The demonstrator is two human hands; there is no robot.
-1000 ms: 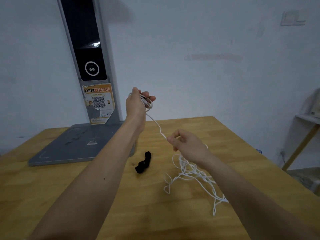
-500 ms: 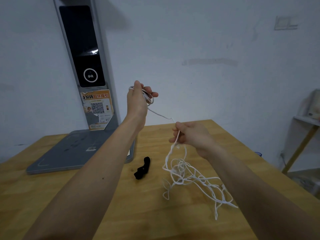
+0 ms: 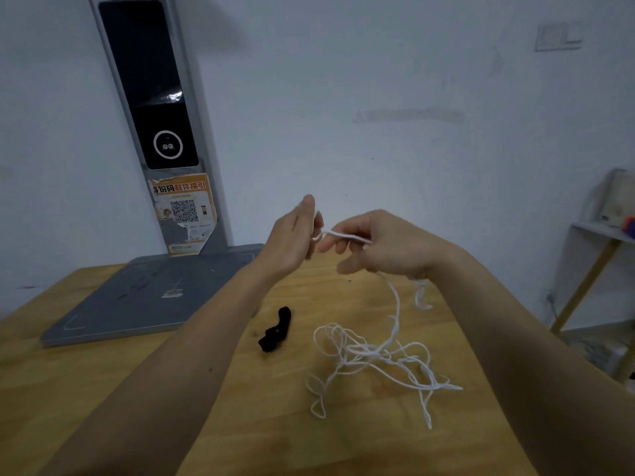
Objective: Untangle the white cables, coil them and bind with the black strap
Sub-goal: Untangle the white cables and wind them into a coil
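Observation:
A tangle of white cables [image 3: 374,362] lies on the wooden table [image 3: 144,400], right of centre. One strand rises from it to my right hand [image 3: 385,245], which pinches it above the table. That strand runs on to my left hand [image 3: 292,235], held upright with a small coil of cable around its fingers, mostly hidden behind the palm. The two hands are close together, almost touching. The black strap [image 3: 276,329] lies crumpled on the table left of the tangle, below my left wrist.
A grey machine with a flat base [image 3: 144,300] and a tall column [image 3: 154,108] bearing a QR sticker stands at the back left against the white wall. A white shelf [image 3: 604,231] on wooden legs stands beyond the table's right edge.
My right hand has risen and moved left up to my left hand, carrying the strand with it. The tangle on the table has spread slightly. The strap has not moved.

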